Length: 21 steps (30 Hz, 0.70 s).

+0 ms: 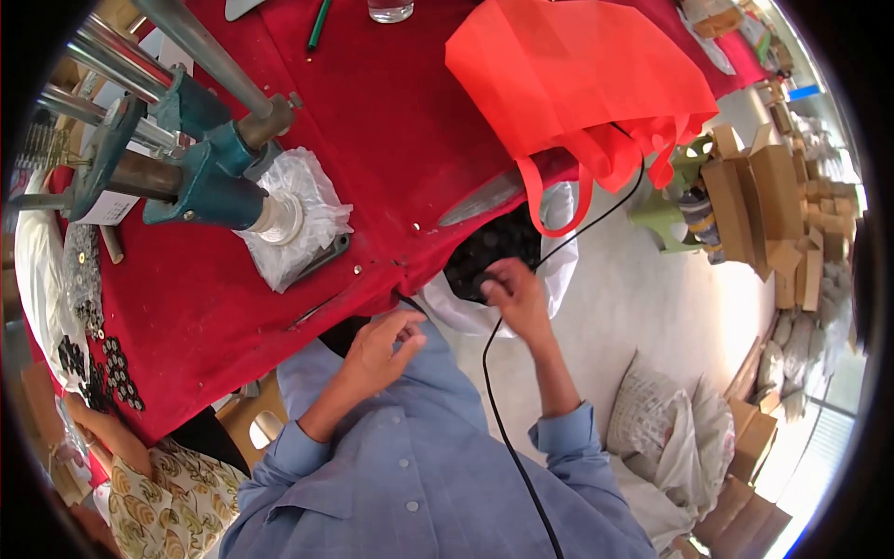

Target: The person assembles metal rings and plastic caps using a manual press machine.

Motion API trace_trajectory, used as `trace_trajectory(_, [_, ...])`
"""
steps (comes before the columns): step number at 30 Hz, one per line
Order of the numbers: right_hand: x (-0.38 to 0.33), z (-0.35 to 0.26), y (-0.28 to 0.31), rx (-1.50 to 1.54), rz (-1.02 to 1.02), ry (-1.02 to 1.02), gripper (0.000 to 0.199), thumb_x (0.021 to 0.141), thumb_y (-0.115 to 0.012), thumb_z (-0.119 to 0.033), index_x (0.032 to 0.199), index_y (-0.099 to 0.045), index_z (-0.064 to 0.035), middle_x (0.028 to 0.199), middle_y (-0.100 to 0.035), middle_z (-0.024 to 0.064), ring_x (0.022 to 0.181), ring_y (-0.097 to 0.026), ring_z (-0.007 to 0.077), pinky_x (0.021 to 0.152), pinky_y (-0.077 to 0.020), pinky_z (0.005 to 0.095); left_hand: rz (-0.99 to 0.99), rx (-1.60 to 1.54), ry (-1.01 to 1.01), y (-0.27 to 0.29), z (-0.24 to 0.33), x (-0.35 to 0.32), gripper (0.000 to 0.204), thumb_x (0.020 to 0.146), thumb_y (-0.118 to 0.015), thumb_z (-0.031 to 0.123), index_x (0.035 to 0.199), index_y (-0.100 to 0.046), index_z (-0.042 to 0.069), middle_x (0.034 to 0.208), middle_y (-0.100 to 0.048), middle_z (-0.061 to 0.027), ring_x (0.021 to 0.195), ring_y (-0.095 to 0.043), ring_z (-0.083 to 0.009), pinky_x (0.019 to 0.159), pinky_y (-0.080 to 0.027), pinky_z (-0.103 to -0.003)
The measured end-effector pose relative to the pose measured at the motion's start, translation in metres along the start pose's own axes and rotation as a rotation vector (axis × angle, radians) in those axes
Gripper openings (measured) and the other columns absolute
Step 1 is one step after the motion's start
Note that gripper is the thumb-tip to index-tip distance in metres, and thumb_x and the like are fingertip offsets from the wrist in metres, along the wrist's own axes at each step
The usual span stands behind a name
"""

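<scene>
My left hand is above my lap, just off the table's front edge, its thumb apart from the loosely bent fingers; I see nothing between them. To its right, my right hand is over a white bag filled with small black pieces. Its fingers are curled together, and something dark shows at the fingertips, too small to make out. A black cable runs past that hand up to a red tote bag, which lies on the table with its handles hanging over the edge.
A teal press stands on the red tablecloth, plastic wrapped round its base. Black ring-like pieces lie at the left, beside another person's arm. Sacks and cardboard boxes stand at the right.
</scene>
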State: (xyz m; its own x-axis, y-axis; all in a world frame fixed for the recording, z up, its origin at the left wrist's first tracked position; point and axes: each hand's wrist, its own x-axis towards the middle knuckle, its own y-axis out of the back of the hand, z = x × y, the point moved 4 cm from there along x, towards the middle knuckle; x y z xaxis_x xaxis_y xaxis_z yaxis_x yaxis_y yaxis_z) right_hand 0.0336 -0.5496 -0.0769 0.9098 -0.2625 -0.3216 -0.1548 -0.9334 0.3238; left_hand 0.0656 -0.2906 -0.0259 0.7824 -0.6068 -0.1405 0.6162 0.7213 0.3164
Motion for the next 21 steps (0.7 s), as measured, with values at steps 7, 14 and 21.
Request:
trace_trajectory(7, [0.078,0.041,0.033,-0.788,0.21,0.098,0.04,0.083,-0.077,-0.012,0.12,-0.063,-0.0035,0.105,-0.069,0.0249,0.101,-0.067,0.0458,0.086,-0.0542,0.0544,-0.079,0.165,0.061,0.0,-0.004,0.005,0.032,0.092,-0.071,0.014,0.12,-0.062,0.003,0.101,-0.069,-0.0162,0.089,-0.069,-0.0366,0.078,-0.055,-0.044])
trace_trajectory(14, [0.137,0.086,-0.037,-0.971,-0.037,0.247,0.058,0.079,-0.082,-0.029,0.131,-0.063,-0.0094,0.127,-0.065,0.0214,0.111,-0.066,0.0432,0.092,-0.0553,0.0509,-0.117,0.249,-0.09,-0.02,-0.004,0.006,0.03,0.092,-0.073,0.013,0.118,-0.063,0.002,0.102,-0.066,-0.0163,0.09,-0.07,-0.0314,0.077,-0.056,-0.041])
trace_trajectory(21, [0.167,0.136,-0.062,-0.935,0.047,0.234,0.046,0.075,-0.082,-0.027,0.118,-0.072,-0.0123,0.118,-0.071,0.0169,0.106,-0.071,0.0352,0.088,-0.0589,0.0449,-0.164,0.225,-0.127,-0.026,0.0,0.01,0.028,0.092,-0.073,0.012,0.116,-0.064,0.003,0.102,-0.066,-0.0157,0.087,-0.07,-0.0317,0.074,-0.056,-0.041])
